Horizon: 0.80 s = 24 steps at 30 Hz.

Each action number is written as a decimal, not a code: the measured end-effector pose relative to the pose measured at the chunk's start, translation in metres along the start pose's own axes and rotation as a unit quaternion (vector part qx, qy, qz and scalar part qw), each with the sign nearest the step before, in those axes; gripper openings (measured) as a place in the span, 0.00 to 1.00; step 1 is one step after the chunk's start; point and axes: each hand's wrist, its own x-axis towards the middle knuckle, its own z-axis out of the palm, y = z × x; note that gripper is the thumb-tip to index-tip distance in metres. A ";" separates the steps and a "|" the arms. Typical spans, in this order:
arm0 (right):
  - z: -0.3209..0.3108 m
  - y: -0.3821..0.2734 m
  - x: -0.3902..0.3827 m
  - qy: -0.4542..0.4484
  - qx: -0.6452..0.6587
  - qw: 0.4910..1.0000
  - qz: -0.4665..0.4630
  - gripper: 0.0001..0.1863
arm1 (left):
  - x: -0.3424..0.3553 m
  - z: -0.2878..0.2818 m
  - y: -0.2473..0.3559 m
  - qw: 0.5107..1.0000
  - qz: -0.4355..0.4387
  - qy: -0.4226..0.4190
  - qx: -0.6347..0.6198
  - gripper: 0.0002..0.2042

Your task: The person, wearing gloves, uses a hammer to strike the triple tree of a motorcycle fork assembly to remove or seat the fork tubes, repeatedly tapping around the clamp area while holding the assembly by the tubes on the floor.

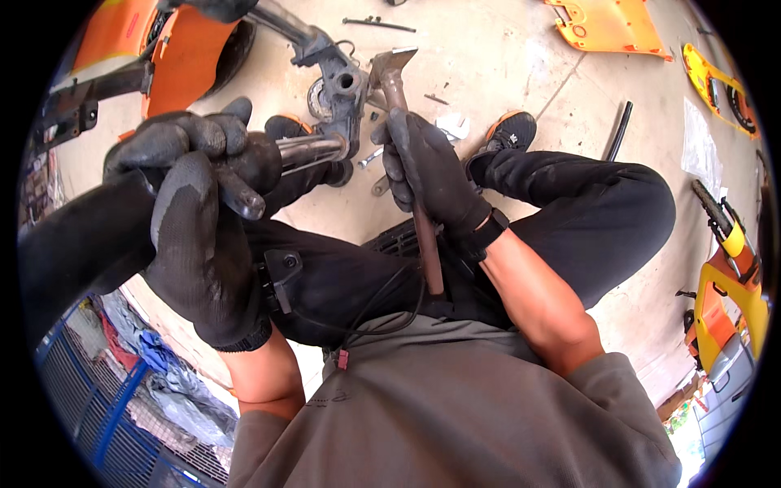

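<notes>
One fork part (346, 106) and one hammer (428, 236), both held tight

At the far left, a blue rack (122, 413) stands low down, with crumpled cloths (183, 398) by it. Higher up is a big orange panel (185, 61).

Next comes the fork part, held up over the floor (569, 106) in front of the person. It starts as a fat, smooth black tube at the left edge. The left hand (195, 220), in a dark glove, is clamped around it. Past the glove it turns thin and shiny silver. Then it meets a chunky dark grey end with a round hole. A small silver wrench (371, 157) lies on the floor below.

In the middle, the right hand (435, 167), gloved too, is wrapped around the hammer's handle. The hammer is brown and looks rusty, with a silver edge on its head. Its head is up close to the grey end; I can't tell if they touch. The handle's bottom hangs over the lap.

Farther right, a black rod (620, 130) lies on the floor. Then come a clear plastic bag (701, 146) and a yellow piece (720, 85).
</notes>
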 end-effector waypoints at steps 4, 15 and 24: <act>0.000 -0.001 0.003 -0.014 0.004 1.000 -0.001 0.23 | 0.002 -0.006 0.000 1.000 -0.004 0.003 -0.006 0.14; 0.001 -0.010 0.004 -0.007 -0.015 1.000 -0.008 0.22 | 0.005 -0.005 0.000 1.000 0.015 0.002 0.017 0.11; -0.003 -0.009 0.009 -0.001 -0.037 0.999 0.022 0.23 | 0.006 -0.011 -0.001 0.996 0.030 -0.069 0.055 0.13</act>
